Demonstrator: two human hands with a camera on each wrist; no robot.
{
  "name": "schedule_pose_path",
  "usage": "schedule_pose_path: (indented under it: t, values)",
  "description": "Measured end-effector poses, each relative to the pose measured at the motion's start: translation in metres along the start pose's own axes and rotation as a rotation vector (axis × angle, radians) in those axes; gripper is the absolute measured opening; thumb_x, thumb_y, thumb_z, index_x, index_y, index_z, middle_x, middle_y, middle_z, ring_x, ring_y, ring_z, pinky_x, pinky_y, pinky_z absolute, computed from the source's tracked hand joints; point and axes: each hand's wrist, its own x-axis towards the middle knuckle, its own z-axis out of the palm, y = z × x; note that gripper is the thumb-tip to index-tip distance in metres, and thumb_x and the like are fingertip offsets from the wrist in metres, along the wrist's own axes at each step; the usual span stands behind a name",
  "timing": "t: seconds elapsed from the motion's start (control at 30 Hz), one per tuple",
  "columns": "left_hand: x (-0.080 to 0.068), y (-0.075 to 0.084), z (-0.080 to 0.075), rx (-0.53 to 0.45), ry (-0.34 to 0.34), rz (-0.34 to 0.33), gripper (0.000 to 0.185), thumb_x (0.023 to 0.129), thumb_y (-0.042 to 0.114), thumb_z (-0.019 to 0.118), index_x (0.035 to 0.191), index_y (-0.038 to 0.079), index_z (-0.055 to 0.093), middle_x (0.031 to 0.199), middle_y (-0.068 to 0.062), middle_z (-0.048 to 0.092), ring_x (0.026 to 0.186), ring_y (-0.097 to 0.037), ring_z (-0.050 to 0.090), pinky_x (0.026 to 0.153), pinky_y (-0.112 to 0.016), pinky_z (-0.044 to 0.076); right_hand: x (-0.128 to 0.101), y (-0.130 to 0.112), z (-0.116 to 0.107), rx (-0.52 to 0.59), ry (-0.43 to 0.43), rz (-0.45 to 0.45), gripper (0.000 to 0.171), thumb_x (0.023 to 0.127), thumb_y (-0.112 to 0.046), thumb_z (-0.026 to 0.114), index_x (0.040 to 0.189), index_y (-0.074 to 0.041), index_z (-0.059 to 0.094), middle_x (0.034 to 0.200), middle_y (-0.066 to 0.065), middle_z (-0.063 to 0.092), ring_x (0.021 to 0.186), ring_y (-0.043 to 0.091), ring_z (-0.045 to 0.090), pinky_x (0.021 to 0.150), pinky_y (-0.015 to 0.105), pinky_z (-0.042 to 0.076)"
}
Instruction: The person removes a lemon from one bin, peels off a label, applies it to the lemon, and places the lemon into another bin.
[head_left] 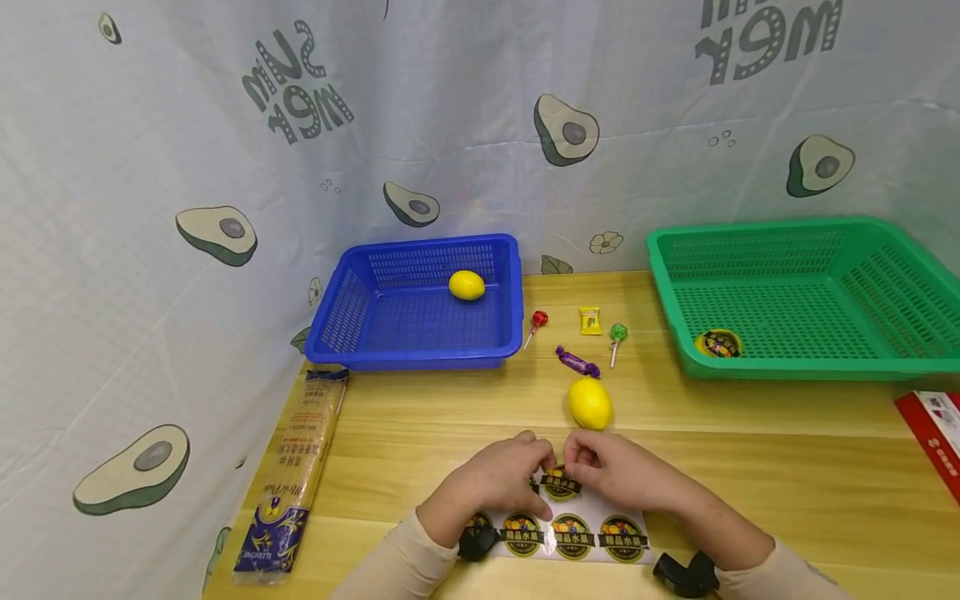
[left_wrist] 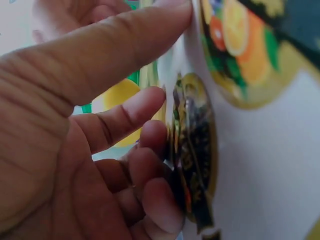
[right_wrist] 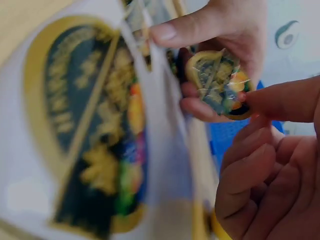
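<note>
A white sheet of round fruit stickers [head_left: 587, 552] lies on the table before me. My right hand [head_left: 622, 469] pinches the edge of one gold-rimmed round sticker [right_wrist: 220, 82] between thumb and index finger; the sticker stands partly lifted and curved in the right wrist view. My left hand [head_left: 504, 475] rests on the sheet beside that sticker. Its thumb [left_wrist: 115, 47] presses near a printed sticker, while the other fingers are bent close to a second sticker [left_wrist: 195, 145]. Just beyond both hands a yellow lemon [head_left: 590, 404] sits on the table.
Another lemon [head_left: 467, 285] lies in the blue basket [head_left: 408, 361]. The green basket [head_left: 795, 369] holds a stickered lemon [head_left: 708, 342]. Between them are two lollipops, a purple candy [head_left: 577, 362] and a yellow candy [head_left: 590, 321]. Spaghetti [head_left: 292, 475] lies left, a red box [head_left: 930, 442] right.
</note>
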Motion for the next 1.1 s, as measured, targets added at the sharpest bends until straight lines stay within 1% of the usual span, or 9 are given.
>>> schedule_pose_path:
  t: [0.07,0.13,0.23,0.3,0.43,0.57,0.7,0.97,1.1]
  values:
    - [0.000,-0.002,-0.003,-0.064,-0.005,0.022,0.047,0.074,0.037,0.093,0.105,0.022,0.061,0.092,0.011,0.052,0.076,-0.002,0.049,0.070,-0.016,0.043,-0.001,-0.003,-0.003,0.020,0.008,-0.003,0.009,0.098,-0.020,0.067,0.092,-0.016,0.061,0.074,-0.005,0.053,0.065,0.006,0.048,0.058,0.022,0.040]
    - [0.000,-0.005,-0.008,-0.184,0.006,0.047,0.042,0.077,0.034,0.090,0.106,0.020,0.062,0.090,0.011,0.055,0.076,-0.001,0.051,0.069,-0.016,0.044,-0.002,-0.005,-0.006,0.027,0.021,0.009,0.010,0.098,-0.021,0.067,0.092,-0.016,0.061,0.073,-0.004,0.053,0.065,0.006,0.048,0.058,0.022,0.040]
    - [-0.001,-0.009,-0.015,-0.389,0.052,0.094,0.029,0.087,0.027,0.083,0.105,0.016,0.063,0.088,0.009,0.063,0.074,0.000,0.055,0.069,-0.016,0.048,-0.002,-0.007,-0.009,0.031,0.042,0.018,0.010,0.098,-0.022,0.067,0.093,-0.015,0.061,0.073,-0.004,0.052,0.064,0.007,0.047,0.057,0.022,0.039]
    - [-0.001,-0.010,-0.018,-0.485,0.087,0.119,0.019,0.092,0.022,0.078,0.103,0.014,0.065,0.085,0.007,0.066,0.070,0.000,0.057,0.065,-0.017,0.049,-0.003,-0.007,-0.011,0.039,0.059,0.020,0.011,0.098,-0.022,0.067,0.093,-0.014,0.061,0.073,-0.003,0.052,0.063,0.007,0.047,0.056,0.022,0.038]
    - [-0.001,-0.011,-0.019,-0.555,0.138,0.140,0.008,0.096,0.017,0.071,0.099,0.011,0.066,0.075,0.006,0.065,0.061,0.001,0.055,0.057,-0.016,0.046,-0.005,-0.008,-0.014,0.062,0.093,0.027,0.012,0.097,-0.020,0.068,0.101,-0.012,0.060,0.074,-0.002,0.052,0.062,0.007,0.047,0.055,0.022,0.039]
    - [-0.002,-0.013,-0.018,-0.653,0.216,0.117,0.007,0.097,0.016,0.070,0.100,0.010,0.066,0.071,0.004,0.061,0.054,-0.002,0.050,0.050,-0.017,0.042,-0.005,-0.009,-0.017,0.061,0.150,0.063,0.025,0.094,-0.024,0.073,0.110,-0.011,0.059,0.075,0.000,0.052,0.059,0.008,0.046,0.052,0.022,0.037]
    - [-0.002,-0.015,-0.019,-0.756,0.287,0.105,0.010,0.097,0.015,0.070,0.102,0.007,0.066,0.071,0.002,0.058,0.057,-0.002,0.048,0.053,-0.017,0.040,-0.005,-0.010,-0.019,0.046,0.193,0.081,0.019,0.095,-0.028,0.073,0.102,-0.012,0.064,0.073,-0.001,0.052,0.059,0.008,0.045,0.051,0.022,0.037]
    - [0.000,-0.016,-0.018,-0.813,0.302,0.101,0.014,0.096,0.013,0.069,0.105,0.003,0.064,0.071,0.004,0.056,0.061,-0.002,0.051,0.055,-0.017,0.041,-0.004,-0.010,-0.018,0.046,0.232,0.073,0.016,0.098,-0.026,0.069,0.094,-0.011,0.067,0.070,-0.003,0.051,0.059,0.006,0.044,0.051,0.021,0.036]
    - [0.002,-0.015,-0.016,-0.812,0.328,0.105,0.012,0.096,0.011,0.068,0.104,0.002,0.064,0.074,-0.001,0.059,0.063,-0.002,0.051,0.057,-0.016,0.041,-0.004,-0.010,-0.020,0.044,0.246,0.071,0.015,0.098,-0.025,0.069,0.094,-0.010,0.066,0.071,-0.002,0.052,0.060,0.006,0.045,0.052,0.021,0.037]
